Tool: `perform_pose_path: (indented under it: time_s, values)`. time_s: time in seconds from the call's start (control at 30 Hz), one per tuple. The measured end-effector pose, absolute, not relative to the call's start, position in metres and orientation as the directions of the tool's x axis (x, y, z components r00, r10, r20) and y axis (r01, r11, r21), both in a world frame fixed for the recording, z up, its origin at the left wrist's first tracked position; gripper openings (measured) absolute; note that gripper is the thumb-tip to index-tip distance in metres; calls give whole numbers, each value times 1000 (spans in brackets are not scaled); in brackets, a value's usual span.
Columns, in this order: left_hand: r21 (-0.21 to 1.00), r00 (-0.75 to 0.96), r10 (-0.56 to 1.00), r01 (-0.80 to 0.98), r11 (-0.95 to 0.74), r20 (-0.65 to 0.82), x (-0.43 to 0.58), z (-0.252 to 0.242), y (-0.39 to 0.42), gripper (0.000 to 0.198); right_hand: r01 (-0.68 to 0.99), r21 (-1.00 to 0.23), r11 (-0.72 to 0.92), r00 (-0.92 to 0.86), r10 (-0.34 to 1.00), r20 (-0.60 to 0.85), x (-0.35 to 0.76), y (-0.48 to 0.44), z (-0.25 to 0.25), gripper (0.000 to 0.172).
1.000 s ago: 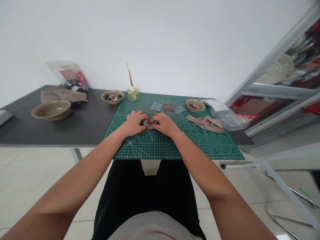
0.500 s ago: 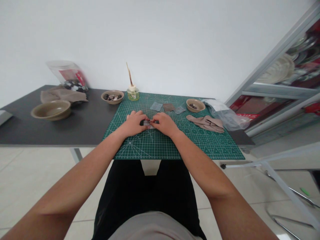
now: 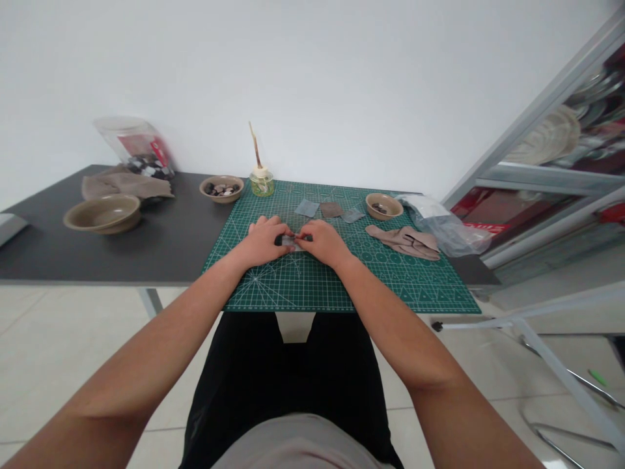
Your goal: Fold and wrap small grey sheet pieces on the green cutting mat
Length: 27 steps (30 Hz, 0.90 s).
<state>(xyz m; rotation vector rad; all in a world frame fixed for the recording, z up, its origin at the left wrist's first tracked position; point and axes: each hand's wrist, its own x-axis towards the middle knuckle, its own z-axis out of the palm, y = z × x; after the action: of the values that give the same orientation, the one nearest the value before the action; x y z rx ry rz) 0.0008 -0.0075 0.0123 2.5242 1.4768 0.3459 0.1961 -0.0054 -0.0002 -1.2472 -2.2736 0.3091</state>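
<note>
My left hand [image 3: 266, 241] and my right hand [image 3: 322, 242] meet over the green cutting mat [image 3: 317, 286]. Between them lies a small pale grey, flat piece [image 3: 291, 243], partly covered by my fingers. Thumb and fingertips of each hand are pinched together at its upper edge. Whether it is a pouch or a plain sheet is too small to tell. Just beyond my hands are similar thin squares: a blue-grey one [image 3: 307, 208], a brown one [image 3: 331, 209] and another blue-grey one [image 3: 352, 215].
A small bowl with a few dark pieces [image 3: 384, 206], a crumpled beige cloth [image 3: 405, 241] and a plastic bag [image 3: 446, 225] lie right. Leftward stand a bowl of stones [image 3: 221, 189], a reed jar [image 3: 262, 182], a larger bowl [image 3: 103, 215] and a clear container [image 3: 134, 146].
Both hands keep nearly the same pinching pose over the grey piece, with only slight finger movement. The whole view has shifted by a few pixels.
</note>
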Motion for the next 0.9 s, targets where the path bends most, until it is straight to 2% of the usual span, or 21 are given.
perform_pose_path:
  time_s: [0.1,0.33,0.57,0.7,0.9]
  values:
    - [285,472,875,829,-482,108,0,11,-6,38,695,-414,588,-490,808,326,194,-4,0,11]
    - [287,474,874,827,-483,105,-1,10,-5,39,631,-496,596,-494,802,335,198,-12,4,9]
    - [296,477,873,823,-485,105,0,10,-5,40,723,-422,547,-414,832,369,198,-8,-3,12]
    - [290,474,873,824,-487,119,1,8,-5,42,714,-379,589,-469,804,365,194,-6,-5,11]
    - [262,469,876,837,-480,109,0,9,-5,38,656,-446,609,-503,793,343,195,-11,0,11]
